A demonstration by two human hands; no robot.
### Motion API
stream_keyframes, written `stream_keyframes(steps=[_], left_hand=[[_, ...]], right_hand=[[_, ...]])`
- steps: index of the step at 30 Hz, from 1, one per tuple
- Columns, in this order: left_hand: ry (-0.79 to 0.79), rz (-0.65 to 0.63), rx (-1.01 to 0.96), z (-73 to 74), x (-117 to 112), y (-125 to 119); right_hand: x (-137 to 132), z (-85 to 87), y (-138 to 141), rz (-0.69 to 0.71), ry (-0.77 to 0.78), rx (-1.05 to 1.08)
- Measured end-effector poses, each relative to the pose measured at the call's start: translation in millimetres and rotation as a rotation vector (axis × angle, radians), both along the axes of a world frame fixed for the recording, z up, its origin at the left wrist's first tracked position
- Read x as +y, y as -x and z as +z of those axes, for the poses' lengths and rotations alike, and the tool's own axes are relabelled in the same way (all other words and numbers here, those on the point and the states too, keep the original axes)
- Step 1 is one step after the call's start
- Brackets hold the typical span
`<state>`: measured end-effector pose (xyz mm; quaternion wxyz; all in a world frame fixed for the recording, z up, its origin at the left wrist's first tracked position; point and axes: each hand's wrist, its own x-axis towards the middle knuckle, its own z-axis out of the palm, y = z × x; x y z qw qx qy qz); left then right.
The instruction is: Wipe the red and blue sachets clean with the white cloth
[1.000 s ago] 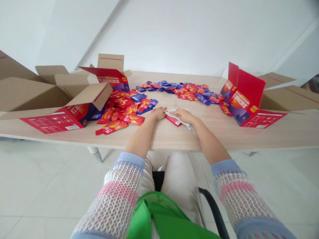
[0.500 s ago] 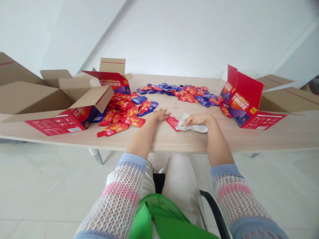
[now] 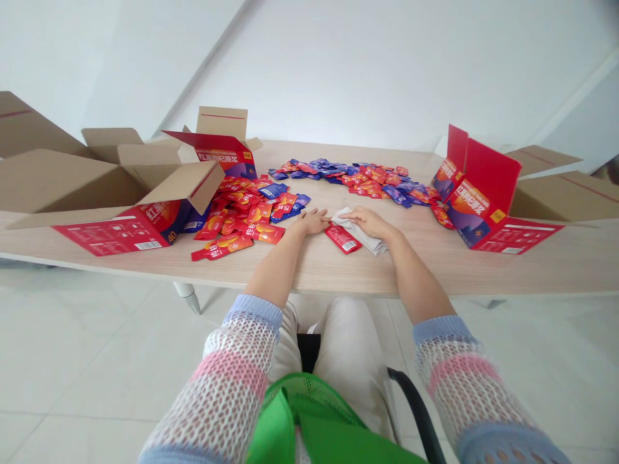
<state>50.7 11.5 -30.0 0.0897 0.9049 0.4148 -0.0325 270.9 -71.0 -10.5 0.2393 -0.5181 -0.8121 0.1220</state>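
Observation:
A red sachet [image 3: 344,240] lies on the table in front of me, its printed side with a barcode facing up. My left hand [image 3: 313,222] rests flat with fingers stretched out, its fingertips at the sachet's upper left end. A white cloth [image 3: 371,241] is gripped in my right hand [image 3: 367,222], whose fingers press it down by the sachet's upper right edge. Just left of my left hand spreads a pile of red and blue sachets [image 3: 246,209].
Open cartons stand at the left [image 3: 113,229], behind the left pile [image 3: 227,158] and at the right [image 3: 483,212]. An arc of red and purple sachets [image 3: 358,177] runs across the back of the wooden table [image 3: 338,274]. A chair armrest [image 3: 418,412] is beside my leg.
My right hand has moved up and slightly left with the white cloth, uncovering more of the red sachet's lower part. My left hand has stayed nearly in place.

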Motion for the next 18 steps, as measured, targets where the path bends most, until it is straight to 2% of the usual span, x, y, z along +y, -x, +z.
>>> stream_keyframes(steps=[4, 10, 13, 18], left_hand=[[-0.003, 0.009, -0.002, -8.8, 7, 0], [-0.019, -0.036, 0.016, -6.6, 8, 2], [0.016, -0.030, 0.022, -2.0, 7, 0], [0.058, -0.072, 0.031, 2.5, 10, 0]], right_hand=[[2, -7.8, 12, -0.044, 0.015, -0.244], [-2, 1.3, 11, 0.093, 0.140, -0.185], [-8, 8.2, 11, 0.192, 0.280, -0.099], [-25, 22.6, 14, 0.475, 0.624, 0.033]])
